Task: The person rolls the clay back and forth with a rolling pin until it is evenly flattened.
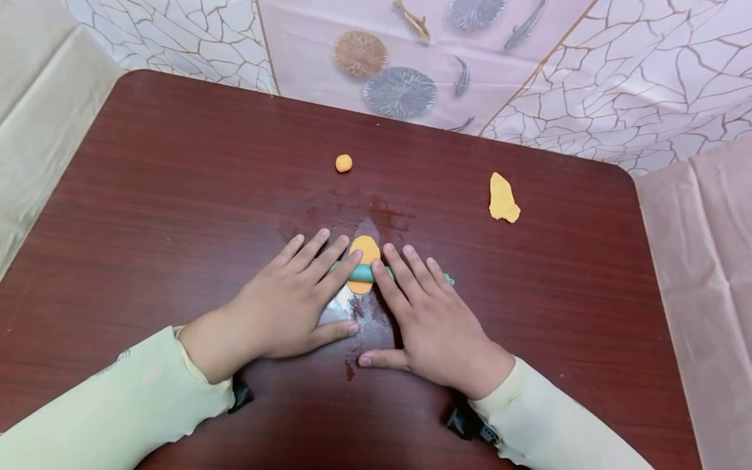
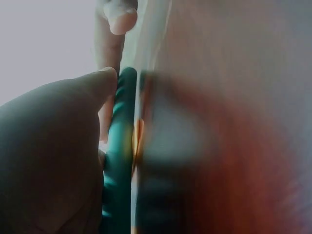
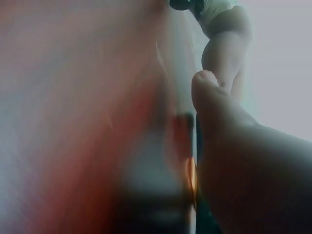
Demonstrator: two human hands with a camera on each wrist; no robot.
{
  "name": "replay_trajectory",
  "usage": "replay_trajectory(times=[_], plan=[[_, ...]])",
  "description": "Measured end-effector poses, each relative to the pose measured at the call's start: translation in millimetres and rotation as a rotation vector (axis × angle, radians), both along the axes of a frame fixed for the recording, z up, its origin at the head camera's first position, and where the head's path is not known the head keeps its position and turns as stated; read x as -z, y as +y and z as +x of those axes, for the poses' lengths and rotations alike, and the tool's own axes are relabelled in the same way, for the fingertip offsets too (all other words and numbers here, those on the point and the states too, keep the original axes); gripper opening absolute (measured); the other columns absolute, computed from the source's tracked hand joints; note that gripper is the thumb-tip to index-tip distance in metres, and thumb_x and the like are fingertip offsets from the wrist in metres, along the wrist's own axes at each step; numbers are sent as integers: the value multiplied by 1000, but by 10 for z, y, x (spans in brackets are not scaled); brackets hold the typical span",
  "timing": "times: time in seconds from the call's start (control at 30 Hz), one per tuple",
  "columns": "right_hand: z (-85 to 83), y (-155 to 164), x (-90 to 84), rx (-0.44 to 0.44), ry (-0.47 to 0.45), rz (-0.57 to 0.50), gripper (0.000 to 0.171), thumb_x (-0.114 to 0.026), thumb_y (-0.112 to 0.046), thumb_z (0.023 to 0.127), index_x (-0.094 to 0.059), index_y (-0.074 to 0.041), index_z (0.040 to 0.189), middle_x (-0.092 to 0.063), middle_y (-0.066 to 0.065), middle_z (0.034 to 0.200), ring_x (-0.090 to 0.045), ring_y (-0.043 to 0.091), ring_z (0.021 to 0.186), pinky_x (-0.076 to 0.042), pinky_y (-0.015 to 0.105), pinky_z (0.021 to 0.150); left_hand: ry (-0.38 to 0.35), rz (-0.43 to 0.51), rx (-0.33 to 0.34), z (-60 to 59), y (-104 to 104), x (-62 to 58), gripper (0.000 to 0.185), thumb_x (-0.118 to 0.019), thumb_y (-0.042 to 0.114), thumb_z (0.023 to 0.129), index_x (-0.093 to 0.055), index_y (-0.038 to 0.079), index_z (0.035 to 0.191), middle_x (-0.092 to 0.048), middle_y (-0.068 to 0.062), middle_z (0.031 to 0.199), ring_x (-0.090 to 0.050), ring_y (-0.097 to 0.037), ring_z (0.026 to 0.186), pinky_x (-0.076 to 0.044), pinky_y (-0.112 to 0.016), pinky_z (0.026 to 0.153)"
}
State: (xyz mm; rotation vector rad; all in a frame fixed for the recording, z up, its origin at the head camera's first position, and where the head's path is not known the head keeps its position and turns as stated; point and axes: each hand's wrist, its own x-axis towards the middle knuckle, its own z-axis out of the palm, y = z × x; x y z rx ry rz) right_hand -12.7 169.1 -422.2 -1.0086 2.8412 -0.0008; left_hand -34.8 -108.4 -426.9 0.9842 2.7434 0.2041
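Observation:
A green rolling pin lies across a flat oval of orange-yellow dough, which looks like modelling clay. My left hand rests on the pin's left part with straight, spread fingers. On its right part my right hand lies the same way, thumb out to the side. Between the two index fingers the middle of the pin shows. In the left wrist view the green pin stands out beside the hand, with a sliver of orange dough. The right wrist view shows a dough edge too.
A small orange ball sits farther back on the brown table. A flattened, irregular yellow piece lies at the back right. Under the dough is a shiny, wet-looking patch. Patterned cloth hangs behind the table.

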Motion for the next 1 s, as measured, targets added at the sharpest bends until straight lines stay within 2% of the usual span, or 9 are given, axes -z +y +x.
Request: replay_trajectory(times=[0.3, 0.53, 0.73, 1.0], plan=[[236, 1, 13, -14, 38, -7, 130, -56, -98, 90, -18, -14, 181, -13, 15, 190, -21, 43, 175, -28, 65, 137, 63, 63, 6, 276, -33, 22, 103, -47, 83, 106, -20, 18, 182, -19, -12, 189, -16, -42, 176, -18, -65, 140], [299, -19, 14, -13, 53, -15, 131, -59, -97, 89, -19, -13, 181, -13, 16, 190, -21, 44, 175, -30, 64, 137, 80, 84, -8, 364, -33, 73, 103, -48, 82, 107, -19, 18, 182, -16, -12, 190, -14, -41, 177, -19, -67, 140], [213, -26, 6, 3, 34, -16, 130, -56, -98, 90, -17, -14, 181, -11, 14, 190, -17, 43, 176, -27, 65, 138, 89, 101, -23, 288, -21, 100, 104, -48, 82, 106, -18, 19, 182, -18, -13, 189, -14, -42, 176, -16, -68, 140], [-58, -36, 4, 37, -41, -31, 125, -48, -98, 94, -9, -19, 182, -5, 10, 191, -8, 39, 178, -17, 66, 140, 31, 66, -45, 16, 2, 76, 103, -42, 85, 107, -15, 21, 182, -14, -12, 190, -8, -39, 178, -9, -66, 141]])
